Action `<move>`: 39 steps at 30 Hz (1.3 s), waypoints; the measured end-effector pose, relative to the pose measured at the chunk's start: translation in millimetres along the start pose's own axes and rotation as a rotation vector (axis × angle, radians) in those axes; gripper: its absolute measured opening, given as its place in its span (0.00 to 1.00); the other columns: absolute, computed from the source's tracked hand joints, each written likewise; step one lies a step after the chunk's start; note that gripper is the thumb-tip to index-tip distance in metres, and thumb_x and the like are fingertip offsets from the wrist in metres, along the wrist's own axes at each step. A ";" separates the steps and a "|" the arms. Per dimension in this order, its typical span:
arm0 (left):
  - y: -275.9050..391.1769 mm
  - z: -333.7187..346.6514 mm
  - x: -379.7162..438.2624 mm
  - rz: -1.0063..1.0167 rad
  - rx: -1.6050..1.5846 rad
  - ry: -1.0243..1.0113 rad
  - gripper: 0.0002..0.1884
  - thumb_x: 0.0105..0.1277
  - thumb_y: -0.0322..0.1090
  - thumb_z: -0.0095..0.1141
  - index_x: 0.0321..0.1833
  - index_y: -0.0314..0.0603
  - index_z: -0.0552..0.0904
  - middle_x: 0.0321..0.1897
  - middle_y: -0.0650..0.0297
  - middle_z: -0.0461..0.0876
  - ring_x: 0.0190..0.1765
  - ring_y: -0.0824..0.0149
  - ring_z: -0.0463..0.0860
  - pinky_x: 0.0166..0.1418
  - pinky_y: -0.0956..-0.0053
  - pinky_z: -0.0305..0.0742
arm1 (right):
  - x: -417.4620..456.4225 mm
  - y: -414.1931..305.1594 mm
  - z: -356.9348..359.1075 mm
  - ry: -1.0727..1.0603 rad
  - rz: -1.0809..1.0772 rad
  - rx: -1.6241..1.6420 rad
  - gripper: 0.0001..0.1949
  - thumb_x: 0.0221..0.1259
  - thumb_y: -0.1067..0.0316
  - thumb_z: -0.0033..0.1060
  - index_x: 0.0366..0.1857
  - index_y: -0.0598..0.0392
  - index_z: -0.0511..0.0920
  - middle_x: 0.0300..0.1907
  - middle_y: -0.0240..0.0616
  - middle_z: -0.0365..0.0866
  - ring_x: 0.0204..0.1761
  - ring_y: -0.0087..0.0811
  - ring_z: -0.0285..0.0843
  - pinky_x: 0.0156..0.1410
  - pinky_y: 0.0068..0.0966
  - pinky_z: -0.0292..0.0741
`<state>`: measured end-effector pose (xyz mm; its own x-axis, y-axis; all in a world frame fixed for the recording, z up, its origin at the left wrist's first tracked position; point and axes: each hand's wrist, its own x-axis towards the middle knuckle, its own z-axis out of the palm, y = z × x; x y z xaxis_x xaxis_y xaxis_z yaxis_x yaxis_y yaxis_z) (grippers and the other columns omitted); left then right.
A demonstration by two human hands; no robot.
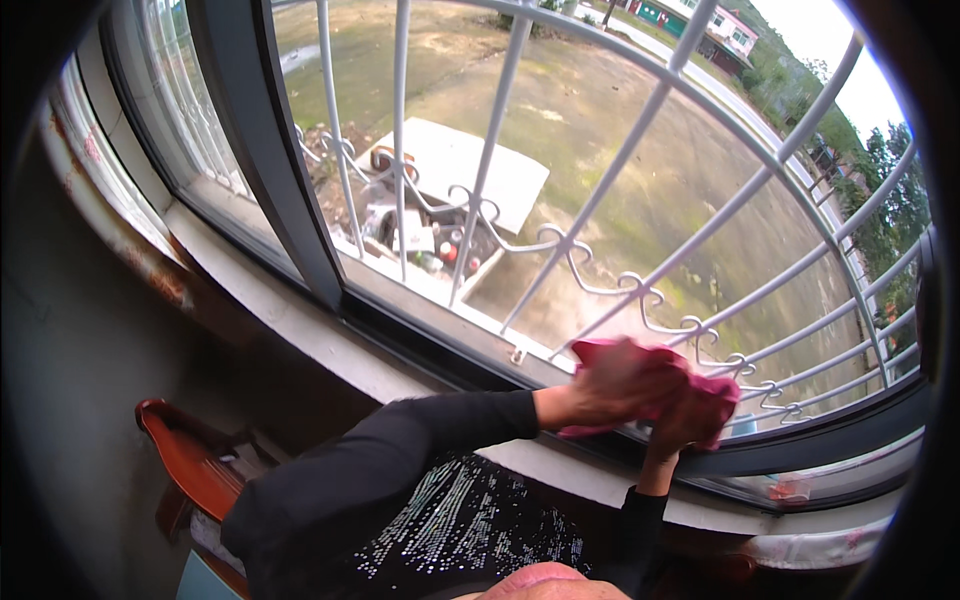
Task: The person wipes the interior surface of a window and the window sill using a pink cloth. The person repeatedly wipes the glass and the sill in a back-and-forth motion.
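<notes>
A pinkish-red cloth (716, 397) lies bunched at the lower window frame, between the black sliding track and the white metal window bars. My left hand (615, 382), at the end of the long black sleeve, presses on the cloth's left part; it is blurred, and its fingers are partly hidden. Close to its right, my right hand (679, 424) grips the cloth's right part from below. The two hands nearly touch. Beneath them runs the dark window frame (405, 349).
A dark upright sash frame (259, 142) stands left. White bars (491, 142) with scrollwork span the opening. A pale inner sill (292, 319) runs below the track. A reddish wooden chair (199, 465) stands lower left, and a gathered curtain (821, 544) lies lower right.
</notes>
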<state>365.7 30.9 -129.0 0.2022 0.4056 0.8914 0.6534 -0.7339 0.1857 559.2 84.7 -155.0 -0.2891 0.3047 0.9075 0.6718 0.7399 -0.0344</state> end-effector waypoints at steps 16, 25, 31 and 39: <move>1.1 3.9 -4.3 -0.020 0.119 -0.182 0.22 0.63 0.36 0.55 0.62 0.50 0.76 0.61 0.61 0.76 0.60 0.61 0.77 0.60 0.68 0.76 | -25.2 -16.3 26.4 0.094 0.364 0.008 0.24 0.70 0.67 0.51 0.67 0.64 0.66 0.65 0.56 0.67 0.65 0.50 0.69 0.69 0.40 0.67; -112.9 -188.1 -170.8 -0.600 0.877 0.505 0.42 0.70 0.47 0.55 0.77 0.29 0.52 0.78 0.40 0.51 0.80 0.44 0.49 0.81 0.51 0.46 | 53.5 -240.1 152.7 -0.365 -0.558 0.564 0.17 0.57 0.71 0.59 0.51 0.59 0.82 0.62 0.43 0.78 0.59 0.45 0.78 0.66 0.41 0.72; -117.4 -173.4 -211.5 -0.784 0.695 0.574 0.49 0.66 0.51 0.60 0.78 0.30 0.48 0.78 0.41 0.49 0.80 0.42 0.48 0.81 0.47 0.43 | 61.2 -296.3 185.1 -0.473 -0.752 0.505 0.20 0.55 0.67 0.54 0.53 0.54 0.81 0.61 0.38 0.78 0.57 0.44 0.79 0.58 0.39 0.77; -81.6 -71.6 -180.0 -0.517 0.411 -0.089 0.41 0.64 0.55 0.58 0.76 0.41 0.62 0.76 0.43 0.56 0.79 0.46 0.55 0.80 0.49 0.49 | 21.2 -152.2 99.2 -0.465 -0.476 0.569 0.17 0.52 0.72 0.62 0.48 0.54 0.86 0.55 0.39 0.85 0.52 0.45 0.82 0.59 0.40 0.77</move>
<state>223.8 -21.2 -275.0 -0.1638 0.7056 0.6894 0.9040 -0.1725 0.3913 383.1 38.1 -172.1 -0.7845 0.0088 0.6200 0.0025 0.9999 -0.0111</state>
